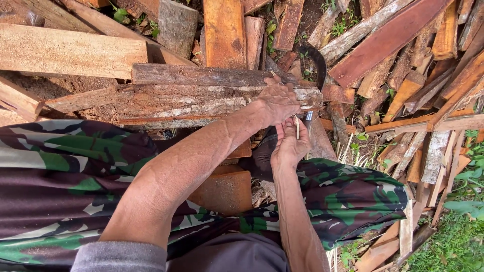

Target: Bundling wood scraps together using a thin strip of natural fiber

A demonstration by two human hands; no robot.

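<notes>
A bark-covered log is lain across the knees, above a heap of split planks. The left hand is pressed down on the log's right end, its grip closed over the bark. The right hand, just below, is pinched shut on a thin pale strip. A dark curved blade is seen just beyond the left hand, its handle mostly hidden. If the strip is pulled hard, it could probably be snapped, or the log rolled off the knees. With the blade so near, the fingers could be cut by a slip.
</notes>
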